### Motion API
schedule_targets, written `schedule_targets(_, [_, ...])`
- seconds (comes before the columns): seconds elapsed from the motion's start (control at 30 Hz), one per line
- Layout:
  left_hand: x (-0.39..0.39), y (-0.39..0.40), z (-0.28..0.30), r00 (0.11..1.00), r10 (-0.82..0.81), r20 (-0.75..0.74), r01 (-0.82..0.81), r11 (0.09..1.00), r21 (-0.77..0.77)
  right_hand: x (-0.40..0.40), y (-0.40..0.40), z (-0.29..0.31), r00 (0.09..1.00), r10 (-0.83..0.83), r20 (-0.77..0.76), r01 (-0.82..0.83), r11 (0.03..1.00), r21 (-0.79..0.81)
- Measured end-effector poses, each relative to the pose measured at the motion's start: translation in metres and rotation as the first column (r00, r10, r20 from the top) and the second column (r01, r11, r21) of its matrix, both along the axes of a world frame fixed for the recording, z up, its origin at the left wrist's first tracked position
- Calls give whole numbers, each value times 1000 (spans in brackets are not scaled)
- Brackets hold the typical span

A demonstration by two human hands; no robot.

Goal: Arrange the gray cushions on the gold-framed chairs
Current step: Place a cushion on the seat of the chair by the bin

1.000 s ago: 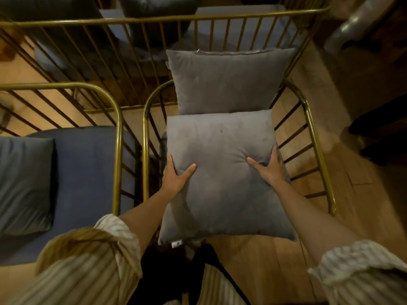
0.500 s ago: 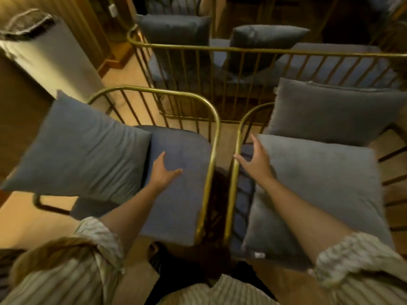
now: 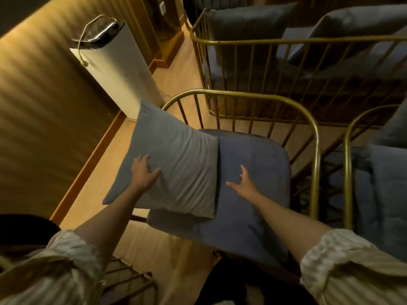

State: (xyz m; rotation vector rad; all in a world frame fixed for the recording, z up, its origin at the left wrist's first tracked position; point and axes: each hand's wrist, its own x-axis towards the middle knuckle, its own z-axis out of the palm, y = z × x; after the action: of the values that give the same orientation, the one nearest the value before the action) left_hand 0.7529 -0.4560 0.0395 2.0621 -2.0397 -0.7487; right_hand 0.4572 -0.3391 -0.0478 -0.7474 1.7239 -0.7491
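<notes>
A gray cushion (image 3: pixel 176 164) lies tilted over the left side of a gold-framed chair (image 3: pixel 312 137), hanging past the edge of its blue seat pad (image 3: pixel 253 186). My left hand (image 3: pixel 144 172) rests flat on the cushion's left part, fingers spread. My right hand (image 3: pixel 244 183) hovers open over the blue seat pad, just right of the cushion, holding nothing. At the right edge a second gold-framed chair (image 3: pixel 348 164) carries gray cushions (image 3: pixel 387 186), only partly in view.
A white floor appliance (image 3: pixel 119 69) stands against the ribbed wall at the left. Behind the chairs, a gold-railed sofa (image 3: pixel 275 42) holds dark cushions (image 3: pixel 246 20). Wooden floor shows between the chairs and wall. Another gold frame (image 3: pixel 130 280) sits at the bottom left.
My view swung left from the right chair to the left one. Both hands left the right chair's cushion; my left hand now lies on the left cushion and my right hand moved over the blue seat.
</notes>
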Motion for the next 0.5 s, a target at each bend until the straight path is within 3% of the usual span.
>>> schedule_targets(0.2, [47, -55, -26, 997, 57, 56, -59, 998, 27, 42, -38, -43, 998, -7, 67, -8, 977, 211])
schedule_targets(0.5, [76, -105, -89, 982, 147, -122, -140, 988, 59, 71, -90, -134, 979, -108, 172, 52, 951, 304])
